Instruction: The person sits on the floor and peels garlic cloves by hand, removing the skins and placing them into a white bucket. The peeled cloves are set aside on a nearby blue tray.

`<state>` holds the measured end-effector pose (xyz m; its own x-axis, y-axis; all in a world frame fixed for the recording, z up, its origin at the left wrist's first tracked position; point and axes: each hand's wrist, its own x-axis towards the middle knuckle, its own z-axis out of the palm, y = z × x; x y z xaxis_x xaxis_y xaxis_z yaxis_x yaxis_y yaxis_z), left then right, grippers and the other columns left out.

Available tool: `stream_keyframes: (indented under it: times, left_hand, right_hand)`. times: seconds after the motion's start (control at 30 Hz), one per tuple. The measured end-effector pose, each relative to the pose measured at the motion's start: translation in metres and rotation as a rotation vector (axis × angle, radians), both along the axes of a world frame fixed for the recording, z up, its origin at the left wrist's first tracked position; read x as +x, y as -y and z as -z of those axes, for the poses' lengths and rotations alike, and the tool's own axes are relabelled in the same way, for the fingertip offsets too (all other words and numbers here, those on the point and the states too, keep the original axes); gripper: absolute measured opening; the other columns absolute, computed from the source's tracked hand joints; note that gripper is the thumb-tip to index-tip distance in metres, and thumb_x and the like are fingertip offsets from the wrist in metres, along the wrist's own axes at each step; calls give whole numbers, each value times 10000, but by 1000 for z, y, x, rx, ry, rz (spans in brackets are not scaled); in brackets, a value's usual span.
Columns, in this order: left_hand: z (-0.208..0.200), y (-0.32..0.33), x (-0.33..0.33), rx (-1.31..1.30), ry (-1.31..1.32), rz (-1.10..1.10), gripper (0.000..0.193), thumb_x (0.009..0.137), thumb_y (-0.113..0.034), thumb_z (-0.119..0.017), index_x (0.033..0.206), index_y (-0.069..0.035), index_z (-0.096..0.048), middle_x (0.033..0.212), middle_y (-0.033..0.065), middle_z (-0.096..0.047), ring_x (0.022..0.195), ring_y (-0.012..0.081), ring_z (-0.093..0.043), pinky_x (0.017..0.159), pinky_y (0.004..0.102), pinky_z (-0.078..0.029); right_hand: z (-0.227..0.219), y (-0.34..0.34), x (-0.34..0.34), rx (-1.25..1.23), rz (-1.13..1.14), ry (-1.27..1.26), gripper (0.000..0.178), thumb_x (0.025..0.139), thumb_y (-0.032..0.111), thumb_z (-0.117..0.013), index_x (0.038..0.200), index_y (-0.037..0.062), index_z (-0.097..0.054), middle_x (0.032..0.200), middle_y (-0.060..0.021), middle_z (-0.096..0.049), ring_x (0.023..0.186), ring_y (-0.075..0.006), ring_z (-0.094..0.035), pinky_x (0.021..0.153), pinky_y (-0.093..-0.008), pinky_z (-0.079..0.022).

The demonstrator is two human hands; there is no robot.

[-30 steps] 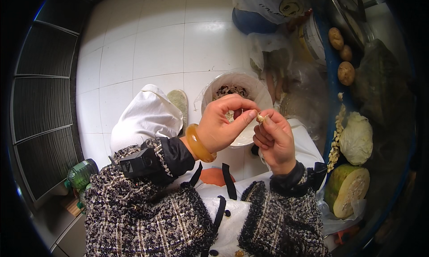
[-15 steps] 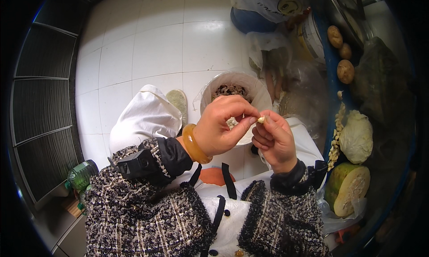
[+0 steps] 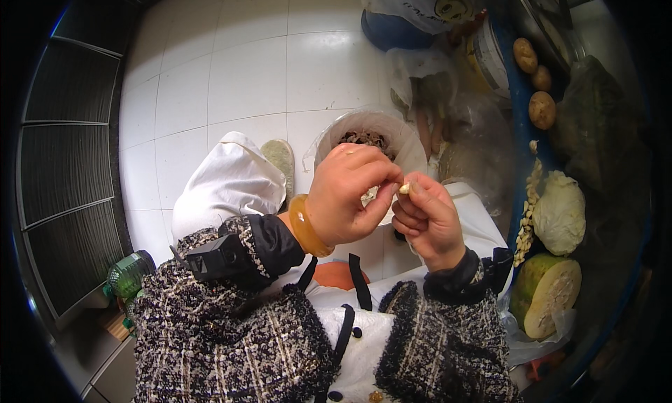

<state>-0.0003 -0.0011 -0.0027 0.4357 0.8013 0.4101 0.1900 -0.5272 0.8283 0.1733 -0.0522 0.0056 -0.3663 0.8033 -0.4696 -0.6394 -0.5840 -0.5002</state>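
A small pale garlic clove [image 3: 404, 189] is pinched between the thumb and fingers of my right hand [image 3: 432, 219], its other fingers curled in. My left hand [image 3: 352, 193], with an amber bangle at the wrist, has its thumb and forefinger closed at the clove's left end; whether a bit of skin is between them is too small to see. Both hands are above a bin [image 3: 413, 133] lined with a clear bag, with dark scraps [image 3: 365, 138] inside. To the right, a row of garlic cloves [image 3: 525, 231] lies along the blue-edged surface.
Beside the cloves are a pale cabbage [image 3: 560, 214], a cut green melon or gourd [image 3: 528, 291] and several potatoes [image 3: 542, 110]. Plastic bags and a blue tub [image 3: 388, 32] stand beyond the bin. Green bottles [image 3: 131, 273] stand at left, near dark cabinet fronts [image 3: 66, 161].
My left hand has turned slightly, its knuckles raised and the fingertips shifted a little at the clove. My right hand keeps its hold, nearly still.
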Motion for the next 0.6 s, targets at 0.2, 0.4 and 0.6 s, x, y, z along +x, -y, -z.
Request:
stream_keyframes:
  times: [0.2, 0.4, 0.6]
  left_hand:
    - [2, 4, 2, -183, 79, 28, 51, 775, -45, -589, 826, -38, -591, 743, 79, -568, 679, 272, -548, 675, 351, -419]
    - [5, 3, -4, -326, 62, 96, 65, 867, -75, -533, 842, -21, -559, 759, 115, -550, 688, 287, -523, 659, 352, -407]
    - [6, 4, 0, -435, 185, 54, 66, 872, -62, -536, 853, 0, -545, 773, 111, -550, 714, 248, -530, 662, 332, -420]
  right_hand:
    - [-1, 0, 0, -28, -25, -20, 141, 971, 185, -485, 901, 64, -509, 598, 58, -323, 477, -32, -254, 444, -188, -226]
    - [-1, 0, 1, -3, -5, -25, 133, 965, 176, -489, 941, 56, -541, 602, 57, -327, 481, -32, -258, 450, -191, -235]
    - [-1, 1, 1, 41, 66, 43, 115, 940, 116, -525, 1013, 35, -562, 624, 58, -382, 484, -29, -291, 452, -191, -250]
